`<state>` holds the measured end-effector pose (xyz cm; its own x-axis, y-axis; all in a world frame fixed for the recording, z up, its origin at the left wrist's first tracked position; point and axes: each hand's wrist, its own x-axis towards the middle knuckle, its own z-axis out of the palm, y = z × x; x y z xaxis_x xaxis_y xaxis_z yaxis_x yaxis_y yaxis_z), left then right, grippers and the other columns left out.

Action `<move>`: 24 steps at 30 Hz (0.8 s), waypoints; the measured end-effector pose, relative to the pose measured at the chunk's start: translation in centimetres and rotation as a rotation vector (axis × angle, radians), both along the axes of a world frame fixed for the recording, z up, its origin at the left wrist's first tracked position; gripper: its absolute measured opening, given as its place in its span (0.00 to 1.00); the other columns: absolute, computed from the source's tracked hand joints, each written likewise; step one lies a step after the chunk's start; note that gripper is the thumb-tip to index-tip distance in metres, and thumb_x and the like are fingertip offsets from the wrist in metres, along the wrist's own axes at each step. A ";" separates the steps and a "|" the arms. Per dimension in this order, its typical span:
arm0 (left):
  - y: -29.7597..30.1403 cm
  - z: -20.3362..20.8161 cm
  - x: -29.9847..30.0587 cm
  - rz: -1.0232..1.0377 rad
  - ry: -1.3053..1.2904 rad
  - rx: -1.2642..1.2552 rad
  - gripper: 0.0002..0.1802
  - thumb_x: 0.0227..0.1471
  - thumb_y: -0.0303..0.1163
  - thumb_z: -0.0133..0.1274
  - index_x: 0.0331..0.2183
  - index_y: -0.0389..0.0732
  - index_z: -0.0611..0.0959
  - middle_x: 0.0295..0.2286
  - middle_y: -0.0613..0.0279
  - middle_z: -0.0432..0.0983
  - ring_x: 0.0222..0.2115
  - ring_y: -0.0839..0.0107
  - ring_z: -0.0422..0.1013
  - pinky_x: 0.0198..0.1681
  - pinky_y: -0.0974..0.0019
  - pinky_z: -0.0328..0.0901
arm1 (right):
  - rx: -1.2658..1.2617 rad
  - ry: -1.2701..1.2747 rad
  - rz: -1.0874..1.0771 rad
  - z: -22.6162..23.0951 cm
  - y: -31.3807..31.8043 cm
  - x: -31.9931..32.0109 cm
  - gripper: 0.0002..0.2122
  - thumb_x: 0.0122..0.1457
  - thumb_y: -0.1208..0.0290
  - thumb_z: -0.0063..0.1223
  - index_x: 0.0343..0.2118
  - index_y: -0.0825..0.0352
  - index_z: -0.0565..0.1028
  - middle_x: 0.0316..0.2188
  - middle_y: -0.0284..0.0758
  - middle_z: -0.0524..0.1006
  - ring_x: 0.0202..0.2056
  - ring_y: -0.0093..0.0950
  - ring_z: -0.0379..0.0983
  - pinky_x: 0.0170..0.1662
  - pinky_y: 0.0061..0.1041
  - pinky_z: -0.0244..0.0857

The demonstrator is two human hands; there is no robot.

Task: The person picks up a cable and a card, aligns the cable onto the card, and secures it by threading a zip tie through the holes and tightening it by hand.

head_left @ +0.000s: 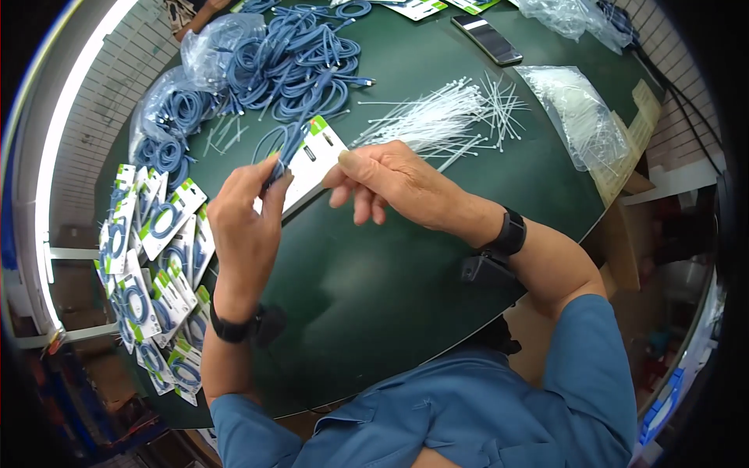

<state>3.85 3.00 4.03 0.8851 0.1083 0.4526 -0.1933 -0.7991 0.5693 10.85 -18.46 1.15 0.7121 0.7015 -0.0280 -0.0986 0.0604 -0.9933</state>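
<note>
My left hand (248, 222) is closed, its thumb and fingers pinching a coiled blue cable (289, 143) against a white and green packaging card (312, 158). The card is tilted above the table, and my left fingers cover part of it and of the coil. At the card's right edge, my right hand (402, 183) pinches with thumb and forefinger, its other fingers curled loosely below. Whether a thin cable tie is also between those fingers I cannot make out. Just beyond my right hand lies a loose pile of white cable ties (437, 113).
A heap of blue cables (289, 58) and plastic bags lie at the far left. Carded cables (152, 281) pile up along the left edge. A phone (488, 39) lies at the back right, near a clear bag of cable ties (577, 117). The green table (367, 288) has a curved edge.
</note>
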 end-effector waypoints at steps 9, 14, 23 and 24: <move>-2.4 -1.5 -4.2 -0.273 -0.263 0.188 0.24 0.39 0.13 0.66 0.43 0.32 0.85 0.32 0.52 0.82 0.35 0.56 0.79 0.36 0.60 0.73 | 0.030 -0.090 0.022 0.3 0.4 -2.1 0.29 0.74 0.47 0.36 0.34 0.72 0.79 0.23 0.34 0.80 0.20 0.18 0.73 0.22 0.17 0.66; -2.0 -2.0 -4.3 -0.299 -0.305 0.227 0.24 0.38 0.14 0.66 0.43 0.32 0.85 0.32 0.53 0.82 0.36 0.55 0.79 0.37 0.60 0.74 | 0.022 -0.063 0.036 0.1 0.2 -2.2 0.28 0.74 0.47 0.38 0.34 0.72 0.79 0.23 0.35 0.80 0.20 0.18 0.73 0.22 0.18 0.66; -1.8 -2.1 -3.8 -0.293 -0.330 0.297 0.25 0.38 0.14 0.66 0.43 0.34 0.86 0.32 0.55 0.82 0.37 0.56 0.79 0.39 0.60 0.74 | 0.018 -0.095 0.032 0.1 -0.2 -1.6 0.28 0.74 0.48 0.39 0.33 0.71 0.79 0.24 0.34 0.81 0.21 0.18 0.75 0.22 0.17 0.67; -1.8 -2.3 -3.7 -0.293 -0.325 0.287 0.24 0.38 0.14 0.66 0.43 0.34 0.86 0.32 0.55 0.82 0.37 0.55 0.79 0.40 0.60 0.74 | 0.014 -0.092 0.032 0.1 -0.2 -1.5 0.27 0.74 0.48 0.39 0.33 0.71 0.79 0.24 0.34 0.81 0.21 0.18 0.75 0.22 0.17 0.68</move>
<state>0.11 1.24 1.76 0.6687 -0.2914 0.6840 -0.5624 -0.8000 0.2090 9.32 -18.64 1.21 0.6883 0.7239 0.0468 -0.0086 0.0726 -0.9973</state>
